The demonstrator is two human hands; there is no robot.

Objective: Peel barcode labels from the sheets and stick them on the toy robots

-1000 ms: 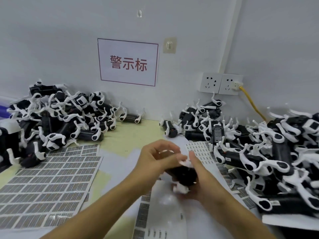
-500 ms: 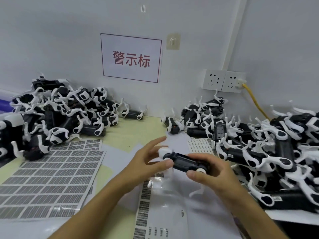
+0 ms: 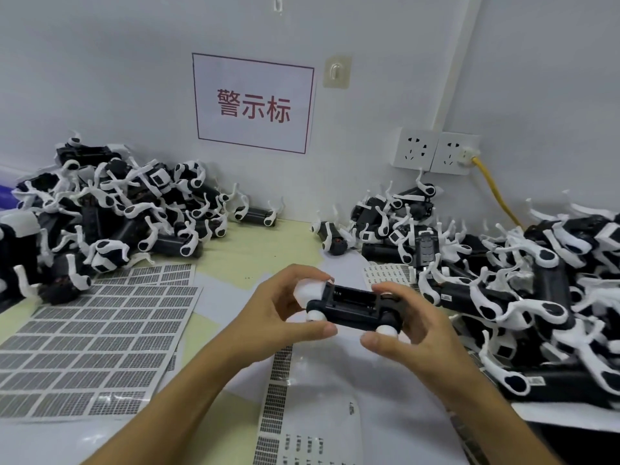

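Your wall sign (image 3: 253,103), upper centre of frame: red "警示标" inside red border. Barcode sheets (image 3: 94,344), lower left: print too small to read.

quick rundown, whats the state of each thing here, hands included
toy robot: held off the table, underside up
left hand: grips the toy's left end
right hand: grips the toy's right end
label sheet: flat, nearly full
outlets: right one has a yellow cable plugged in

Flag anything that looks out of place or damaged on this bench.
Nothing looks damaged. The toy robots lie in loose heaps, left and right, and the right heap spills over a label sheet. Both hands, left and right, hold one robot.
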